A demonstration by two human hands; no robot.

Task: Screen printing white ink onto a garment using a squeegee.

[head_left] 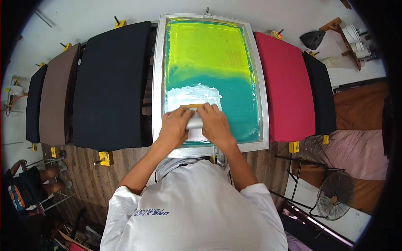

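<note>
A screen printing frame point(264, 104) with a pale metal rim lies in front of me. Its mesh is bright yellow-green at the far end and teal nearer me. Across the near part of the mesh, both my hands grip a squeegee point(194, 120) with a silvery body and a yellow-orange strip. My left hand point(173, 125) is closed on its left side, my right hand point(214, 124) on its right side. White ink point(190, 93) is smeared on the mesh just beyond the squeegee. The fingers hide much of the tool, and its lower edge is out of sight.
Fabric-covered boards flank the frame: a black one point(113, 88) and a brown one point(58, 96) to the left, a red one point(287, 90) to the right. Yellow clamps point(104, 158) jut from their ends. A fan point(335, 196) stands lower right; another person point(31, 184) is lower left.
</note>
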